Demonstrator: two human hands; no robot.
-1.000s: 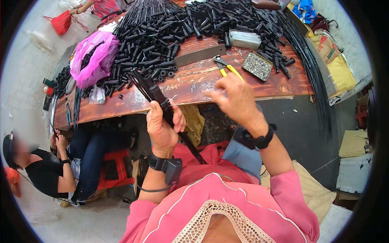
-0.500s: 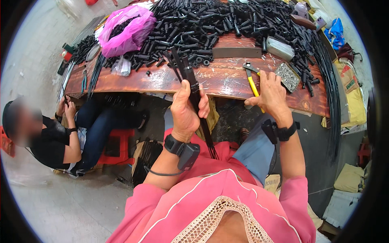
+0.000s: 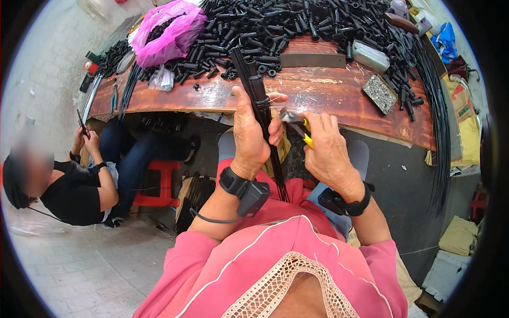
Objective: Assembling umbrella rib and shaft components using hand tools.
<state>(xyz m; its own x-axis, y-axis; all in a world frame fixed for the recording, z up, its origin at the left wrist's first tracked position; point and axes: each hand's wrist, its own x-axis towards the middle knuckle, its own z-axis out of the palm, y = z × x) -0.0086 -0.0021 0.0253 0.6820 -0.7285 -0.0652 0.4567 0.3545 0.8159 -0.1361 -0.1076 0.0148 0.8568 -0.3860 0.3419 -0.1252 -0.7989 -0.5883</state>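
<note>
My left hand is closed around a bundle of thin black rods that slants from the table edge down to my lap. A black plastic sleeve sits among the rods near the top. Thin bright wire sticks out from the bundle just above my left fingers. My right hand grips yellow-handled pliers, their metal head close beside the bundle. Whether the jaws touch the wire is too small to tell.
Heaps of black plastic sleeves cover the wooden table. A pink bag, a metal bar and a tin of small metal parts lie there. Long rods hang at the right. A co-worker sits at left.
My right hand has lifted the pliers off the table and brought them left, up to the bundle. My left hand still holds the rods, shifted slightly right.
</note>
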